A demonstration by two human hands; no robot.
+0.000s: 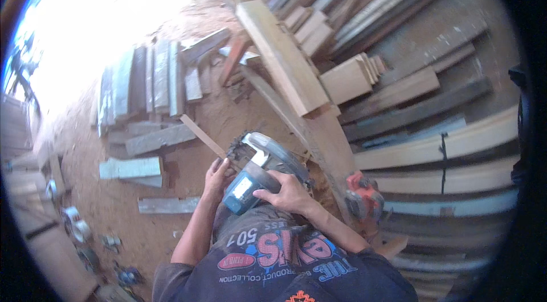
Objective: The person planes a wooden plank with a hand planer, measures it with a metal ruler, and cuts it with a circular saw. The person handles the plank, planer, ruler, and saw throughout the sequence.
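Evidently holding a power saw (259, 179) just before the dark shirt (268, 270) with the right grip (289, 194), wrapped around its handle: blue and blocky at the rear, white-labelled, pale and curved up front. With the left grip (216, 179), beside a thin wooden strip (202, 136); impossible to tell whether pinching it.

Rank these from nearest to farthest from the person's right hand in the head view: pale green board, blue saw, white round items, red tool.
1. Blue saw: in the right hand's grasp.
2. Red tool: off to the hand's right.
3. Pale green board: on the ground, to the left.
4. White round items: farther left, near the picture's rim.
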